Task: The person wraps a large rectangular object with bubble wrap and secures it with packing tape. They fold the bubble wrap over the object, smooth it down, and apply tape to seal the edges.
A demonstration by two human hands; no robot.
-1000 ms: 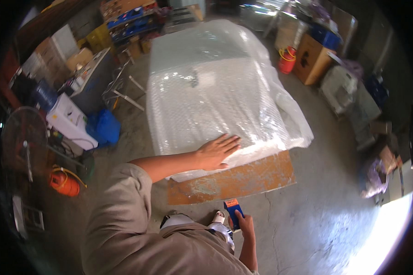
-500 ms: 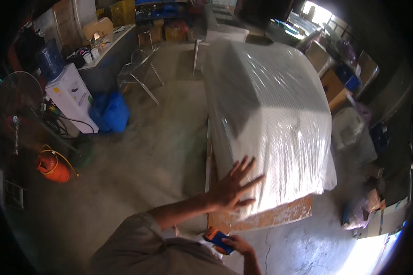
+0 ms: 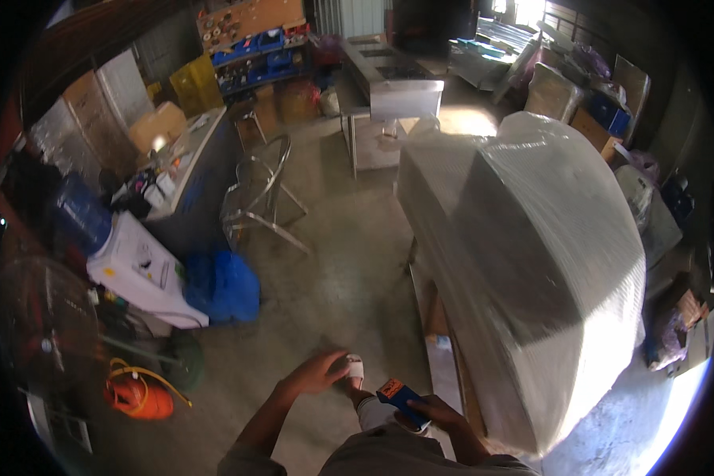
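Clock directions run from the middle of the view; at five o'clock the right hand (image 3: 438,414) has its fingers wrapped round a dark-blue block (image 3: 404,403) with an orange end; at half past six the left hand (image 3: 317,376) hangs above the floor (image 3: 293,309), fingers loosely together, near a sandalled foot (image 3: 356,368); a plastic-wrapped bulk (image 3: 539,238) stands at three o'clock.

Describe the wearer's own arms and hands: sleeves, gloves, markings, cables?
Left hand and right hand are both bare, five-fingered human hands; no glove, wristband or cable shows. Forearms are bare too. The left sleeve, dull grey-brown and plain where visible, ends above the forearm. Too dim to tell small details like rings.
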